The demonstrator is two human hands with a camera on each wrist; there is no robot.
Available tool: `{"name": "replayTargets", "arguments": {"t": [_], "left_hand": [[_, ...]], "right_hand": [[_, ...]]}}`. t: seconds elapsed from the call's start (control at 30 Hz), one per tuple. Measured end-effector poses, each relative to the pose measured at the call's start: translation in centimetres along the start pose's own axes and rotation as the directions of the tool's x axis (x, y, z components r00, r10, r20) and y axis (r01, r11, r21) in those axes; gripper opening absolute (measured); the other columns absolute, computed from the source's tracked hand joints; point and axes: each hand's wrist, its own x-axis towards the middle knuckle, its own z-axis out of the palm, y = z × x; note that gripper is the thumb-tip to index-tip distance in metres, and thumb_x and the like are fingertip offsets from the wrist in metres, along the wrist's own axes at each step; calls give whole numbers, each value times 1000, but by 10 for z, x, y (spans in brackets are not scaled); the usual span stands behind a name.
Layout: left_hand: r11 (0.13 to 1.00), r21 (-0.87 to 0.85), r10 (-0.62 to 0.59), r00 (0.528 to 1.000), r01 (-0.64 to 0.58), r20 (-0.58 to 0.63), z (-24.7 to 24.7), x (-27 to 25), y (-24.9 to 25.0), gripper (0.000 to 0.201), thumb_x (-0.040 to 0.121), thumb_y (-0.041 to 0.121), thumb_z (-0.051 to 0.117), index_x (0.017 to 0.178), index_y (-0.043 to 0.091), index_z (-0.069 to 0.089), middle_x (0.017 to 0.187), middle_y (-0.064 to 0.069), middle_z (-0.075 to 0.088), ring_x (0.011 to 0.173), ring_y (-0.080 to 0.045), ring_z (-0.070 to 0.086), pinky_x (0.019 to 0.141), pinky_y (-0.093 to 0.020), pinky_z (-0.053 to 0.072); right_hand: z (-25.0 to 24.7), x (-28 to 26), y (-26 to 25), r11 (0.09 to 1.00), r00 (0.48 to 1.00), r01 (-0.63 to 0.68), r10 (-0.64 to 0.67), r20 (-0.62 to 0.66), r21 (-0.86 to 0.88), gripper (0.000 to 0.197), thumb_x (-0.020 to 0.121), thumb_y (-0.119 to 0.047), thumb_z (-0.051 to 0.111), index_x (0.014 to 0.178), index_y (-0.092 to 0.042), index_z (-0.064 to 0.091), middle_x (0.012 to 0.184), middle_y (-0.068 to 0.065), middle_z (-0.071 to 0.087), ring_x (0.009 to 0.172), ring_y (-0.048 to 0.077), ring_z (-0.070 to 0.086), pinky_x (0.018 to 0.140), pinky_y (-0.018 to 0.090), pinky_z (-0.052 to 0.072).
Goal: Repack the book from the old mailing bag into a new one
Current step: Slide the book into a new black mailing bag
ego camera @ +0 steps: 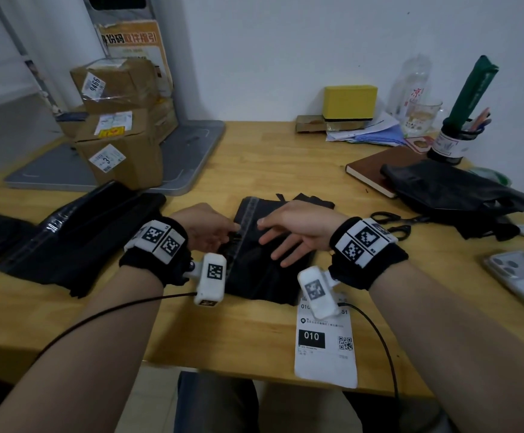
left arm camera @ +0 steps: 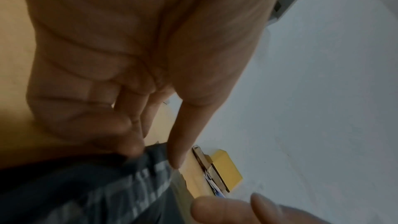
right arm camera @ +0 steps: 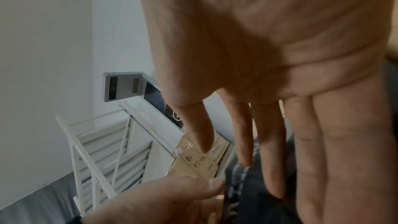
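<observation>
On the desk (ego camera: 254, 157), the left hand (ego camera: 206, 228) has its grip pinched on the adhesive strip edge of the new black mailing bag (ego camera: 263, 270). The right hand (ego camera: 292, 232) hovers over the bag, fingers spread, holding nothing. Far right, the brown book (ego camera: 376, 170) lies partly under the old black bag (ego camera: 451, 192).
</observation>
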Motion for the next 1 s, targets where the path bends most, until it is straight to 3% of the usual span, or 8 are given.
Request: {"name": "replayTargets", "arguments": {"t": [0.13, 0.23, 0.3, 0.43, 0.6, 0.8, 0.93, 1.0], "left_hand": [[996, 74, 41, 999, -41, 2, 8, 2, -2, 28, 89, 18, 72, 111, 1, 71, 70, -6, 60, 60, -15, 52, 58, -26, 44], [994, 33, 104, 994, -105, 18, 9, 2, -4, 26, 87, 22, 74, 108, 7, 73, 96, -8, 73, 86, -21, 66, 77, -31, 52], [991, 3, 130, 989, -130, 68, 10, -1, -3, 21, 86, 25, 75, 103, 12, 72, 101, -7, 74, 94, -22, 69, 81, -34, 55], [981, -70, 187, 972, -179, 145, 12, -9, 1, 14, 90, 20, 71, 100, 10, 73, 96, -7, 75, 81, -19, 71, 66, -29, 57], [978, -67, 206, 965, -198, 165, 14, -13, 2, 22, 94, 20, 65, 109, 5, 73, 105, -8, 76, 98, -25, 72, 80, -35, 59], [972, -94, 227, 968, -217, 106, 12, -12, 0, 19, 95, 16, 64, 107, 6, 75, 105, -5, 76, 99, -23, 72, 81, -33, 58], [961, -144, 231, 972, -236, -52, 11, -11, -2, 21, 90, 17, 71, 107, 4, 74, 103, -8, 76, 92, -22, 72, 66, -28, 55], [965, -144, 210, 975, -218, -65, 12, -12, 0, 27, 87, 26, 74, 106, 6, 73, 103, -6, 76, 89, -21, 72, 67, -30, 56]], "right_hand": [[-2, -1, 3, 1000, 1000, -11, 11, -13, -6, 37, 101, -34, 62, 127, -8, 63, 115, 9, 74, 102, 36, 71, 78, 50, 63], [-1, -1, 4, 1000, 1000, -21, 21, -19, 6, 40, 99, -44, 62, 120, -10, 68, 113, 7, 75, 105, 34, 70, 81, 50, 62], [-1, -2, 4, 1000, 1000, -22, 22, -17, 12, 46, 97, -52, 61, 119, -12, 69, 113, 7, 75, 107, 33, 69, 83, 50, 62], [0, 0, 4, 1000, 1000, -18, 18, -22, -3, 52, 94, -58, 61, 118, -12, 69, 114, 8, 75, 106, 33, 69, 86, 53, 60], [0, 2, 5, 999, 998, -35, 35, -49, 2, 50, 94, -54, 64, 114, -9, 70, 108, 9, 77, 101, 30, 70, 84, 52, 61], [-1, 2, 8, 999, 997, -39, 42, -71, 36, 30, 102, -29, 59, 121, -7, 67, 107, 11, 77, 94, 31, 68, 80, 50, 63], [-5, 1, 10, 998, 996, -27, 31, -81, 48, 30, 103, -26, 58, 124, -6, 64, 108, 12, 76, 93, 32, 68, 78, 49, 63], [-7, 1, 10, 999, 996, -23, 26, -90, 40, 30, 102, -27, 58, 123, -6, 65, 106, 11, 76, 92, 31, 68, 78, 49, 63]]}}
